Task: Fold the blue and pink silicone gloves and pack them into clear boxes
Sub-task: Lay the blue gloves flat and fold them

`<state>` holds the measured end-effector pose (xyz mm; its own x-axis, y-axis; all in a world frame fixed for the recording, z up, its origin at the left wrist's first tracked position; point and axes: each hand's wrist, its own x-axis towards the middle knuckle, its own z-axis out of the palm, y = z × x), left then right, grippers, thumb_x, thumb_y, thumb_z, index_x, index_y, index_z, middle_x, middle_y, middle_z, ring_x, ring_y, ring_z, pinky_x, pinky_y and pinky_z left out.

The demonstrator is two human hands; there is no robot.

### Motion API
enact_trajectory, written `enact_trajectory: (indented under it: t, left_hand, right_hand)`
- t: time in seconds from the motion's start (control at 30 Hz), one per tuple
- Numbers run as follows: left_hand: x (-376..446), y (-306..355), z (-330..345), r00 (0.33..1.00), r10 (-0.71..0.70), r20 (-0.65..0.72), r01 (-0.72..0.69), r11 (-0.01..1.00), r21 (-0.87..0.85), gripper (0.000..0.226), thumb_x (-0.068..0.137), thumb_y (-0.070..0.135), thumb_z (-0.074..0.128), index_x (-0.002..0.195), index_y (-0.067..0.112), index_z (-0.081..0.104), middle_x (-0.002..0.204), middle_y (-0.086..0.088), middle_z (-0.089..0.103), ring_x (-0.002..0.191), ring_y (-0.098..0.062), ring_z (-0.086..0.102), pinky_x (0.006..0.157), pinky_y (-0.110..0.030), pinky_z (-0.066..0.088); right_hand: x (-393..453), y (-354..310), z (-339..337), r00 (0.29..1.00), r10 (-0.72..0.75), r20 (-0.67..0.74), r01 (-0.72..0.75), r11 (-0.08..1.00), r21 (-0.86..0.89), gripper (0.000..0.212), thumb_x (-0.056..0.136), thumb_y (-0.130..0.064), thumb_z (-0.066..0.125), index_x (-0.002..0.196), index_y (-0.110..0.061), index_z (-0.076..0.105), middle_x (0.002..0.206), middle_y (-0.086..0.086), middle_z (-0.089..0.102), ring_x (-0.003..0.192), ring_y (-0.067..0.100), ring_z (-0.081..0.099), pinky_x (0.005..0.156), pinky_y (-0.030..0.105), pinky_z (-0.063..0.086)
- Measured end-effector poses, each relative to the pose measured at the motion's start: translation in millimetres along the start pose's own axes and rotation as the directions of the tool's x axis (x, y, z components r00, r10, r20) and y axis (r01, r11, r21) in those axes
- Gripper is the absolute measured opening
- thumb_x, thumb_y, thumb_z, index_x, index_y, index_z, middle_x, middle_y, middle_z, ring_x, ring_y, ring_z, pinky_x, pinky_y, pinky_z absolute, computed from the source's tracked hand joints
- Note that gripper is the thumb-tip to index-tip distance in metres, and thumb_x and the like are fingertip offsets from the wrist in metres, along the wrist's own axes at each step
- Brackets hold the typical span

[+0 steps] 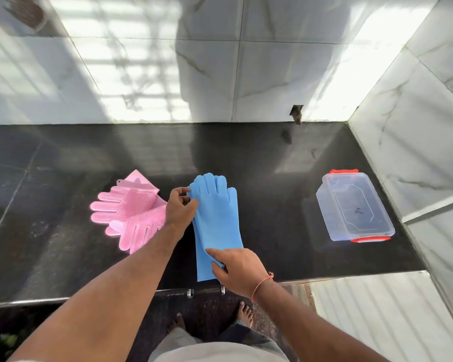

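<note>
The blue gloves (pixel 216 220) lie flat and stacked on the black counter (pixel 272 199), fingers pointing away from me, cuffs near the front edge. My left hand (pixel 181 205) pinches the left edge of the blue gloves near the thumb. My right hand (pixel 239 270) presses on the cuff end, its fingertips curled over the lower edge. The pink gloves (pixel 131 212) lie in a loose overlapping pile to the left of my left hand, bristled sides up. A clear box (pixel 356 207) with red-orange latches stands closed at the right of the counter.
Marble-tiled walls close off the counter at the back and the right (pixel 416 152). The counter's front edge (pixel 89 299) runs just below the blue cuffs. My bare feet (pixel 243 312) show on the floor beneath.
</note>
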<state>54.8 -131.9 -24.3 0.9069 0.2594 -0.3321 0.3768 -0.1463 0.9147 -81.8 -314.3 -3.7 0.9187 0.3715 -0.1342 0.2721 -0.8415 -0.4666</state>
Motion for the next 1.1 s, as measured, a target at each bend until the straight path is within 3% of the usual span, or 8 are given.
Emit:
enact_trajectory:
  t: [0.07, 0.2, 0.4, 0.6, 0.8, 0.9, 0.97, 1.1]
  left_hand:
    - [0, -1, -1, 0.999, -0.04, 0.0, 0.04, 0.997, -0.071, 0.038, 0.098, 0.003, 0.064, 0.134, 0.011, 0.057, 0.125, -0.018, 0.073, 0.101, -0.023, 0.07, 0.093, -0.045, 0.061]
    - [1, -3, -2, 0.996, -0.079, 0.029, 0.082, 0.991, -0.108, 0.039, 0.101, 0.0, 0.06, 0.138, 0.011, 0.055, 0.13, -0.011, 0.07, 0.121, -0.031, 0.071, 0.104, -0.051, 0.062]
    - [3, -4, -3, 0.997, -0.078, 0.001, 0.078, 0.995, -0.059, 0.039, 0.1, 0.001, 0.064, 0.138, 0.008, 0.06, 0.13, -0.011, 0.072, 0.12, -0.03, 0.072, 0.105, -0.049, 0.062]
    - [3, -8, -12, 0.989, 0.131, -0.073, -0.1, 0.939, 0.33, 0.035, 0.087, 0.012, 0.085, 0.121, 0.009, 0.079, 0.109, -0.003, 0.082, 0.094, -0.02, 0.075, 0.089, -0.03, 0.06]
    - [-13, -15, -22, 0.992, 0.122, 0.011, -0.117, 0.913, 0.39, 0.037, 0.089, 0.022, 0.089, 0.122, 0.012, 0.075, 0.11, 0.001, 0.081, 0.1, -0.018, 0.076, 0.094, -0.033, 0.062]
    - [-33, -25, -28, 0.991, 0.112, 0.072, -0.132, 0.905, 0.405, 0.04, 0.09, 0.026, 0.09, 0.124, 0.016, 0.072, 0.111, 0.006, 0.079, 0.098, -0.014, 0.075, 0.083, -0.021, 0.056]
    - [-50, -35, -34, 0.99, 0.093, 0.103, -0.128, 0.901, 0.414, 0.037, 0.091, 0.03, 0.089, 0.122, 0.019, 0.072, 0.109, 0.009, 0.079, 0.095, -0.01, 0.075, 0.08, -0.017, 0.056]
    - [-81, -54, -47, 0.99, -0.01, 0.143, -0.047, 0.919, 0.393, 0.022, 0.093, 0.032, 0.087, 0.108, 0.023, 0.075, 0.093, 0.01, 0.08, 0.083, -0.01, 0.079, 0.081, -0.036, 0.069]
  right_hand:
    - [0, -4, 2, 1.0, -0.017, 0.017, 0.017, 1.0, -0.012, 0.047, 0.106, -0.042, 0.045, 0.15, -0.033, 0.059, 0.116, -0.002, 0.081, 0.1, 0.024, 0.076, 0.086, 0.038, 0.061]
    - [3, -10, 3, 0.999, -0.029, 0.025, 0.03, 0.999, -0.027, 0.046, 0.109, -0.042, 0.045, 0.152, -0.032, 0.057, 0.119, -0.001, 0.081, 0.1, 0.024, 0.076, 0.087, 0.038, 0.062]
    - [10, -19, 3, 0.997, -0.018, 0.077, 0.023, 0.998, -0.063, 0.05, 0.106, -0.04, 0.044, 0.154, -0.032, 0.053, 0.112, 0.0, 0.08, 0.097, 0.027, 0.074, 0.078, 0.042, 0.06]
    - [5, -12, 6, 0.991, 0.042, 0.123, -0.035, 0.998, -0.055, 0.056, 0.097, -0.043, 0.048, 0.153, -0.04, 0.052, 0.114, -0.005, 0.079, 0.101, 0.025, 0.073, 0.081, 0.04, 0.06]
    - [-2, 5, 2, 0.983, 0.043, 0.181, -0.047, 0.999, 0.019, 0.061, 0.085, -0.054, 0.056, 0.145, -0.042, 0.06, 0.082, -0.019, 0.06, 0.08, 0.008, 0.061, 0.072, 0.026, 0.049]
    - [-8, 18, -1, 0.989, 0.127, 0.081, -0.136, 0.984, 0.118, 0.044, 0.086, -0.046, 0.064, 0.128, -0.036, 0.073, 0.086, -0.018, 0.062, 0.082, 0.006, 0.06, 0.087, 0.031, 0.055]
    - [-13, 27, -1, 0.973, 0.23, -0.028, -0.225, 0.967, 0.121, 0.026, 0.09, -0.036, 0.07, 0.115, -0.03, 0.075, 0.09, -0.015, 0.062, 0.085, 0.013, 0.064, 0.087, 0.036, 0.056]
    - [-15, 33, -4, 0.884, 0.458, -0.096, -0.442, 0.884, 0.153, 0.025, 0.091, -0.048, 0.076, 0.102, -0.027, 0.07, 0.097, -0.012, 0.064, 0.087, 0.012, 0.065, 0.08, 0.031, 0.054]
